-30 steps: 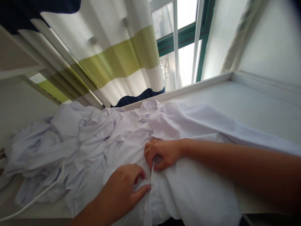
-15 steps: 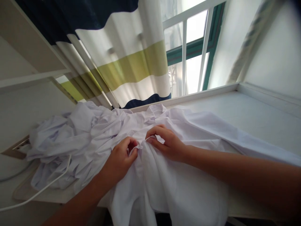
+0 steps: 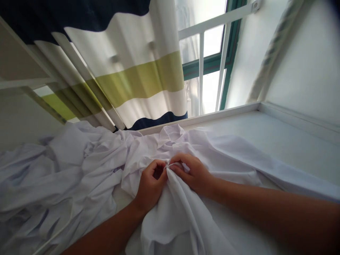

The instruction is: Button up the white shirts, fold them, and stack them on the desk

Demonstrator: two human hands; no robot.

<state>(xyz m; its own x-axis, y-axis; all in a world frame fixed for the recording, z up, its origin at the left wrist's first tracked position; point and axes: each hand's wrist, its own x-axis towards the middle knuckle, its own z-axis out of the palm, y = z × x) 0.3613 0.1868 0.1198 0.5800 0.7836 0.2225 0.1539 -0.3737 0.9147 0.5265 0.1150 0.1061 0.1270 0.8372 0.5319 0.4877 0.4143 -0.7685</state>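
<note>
A white shirt (image 3: 196,141) lies spread over the white surface, its collar at the far side and one sleeve running off to the right. My left hand (image 3: 152,184) pinches one front edge of the shirt between thumb and fingers. Right against it, my right hand (image 3: 192,173) pinches the other edge, and the fingertips of both hands almost meet. The cloth between them is gathered, with folds dropping toward me. Any button at the pinch is too small or hidden to make out.
More crumpled white cloth (image 3: 66,166) is heaped at the left, with a thin white cable (image 3: 57,233) by it. Behind stand a striped curtain (image 3: 138,78) and a white railing (image 3: 201,71) before the window. A raised rim (image 3: 228,110) edges the white surface (image 3: 294,134).
My two hands have come closer together, bringing the shirt edges to meet. The left hand has moved right. The view has shifted a little, with the background sliding left.
</note>
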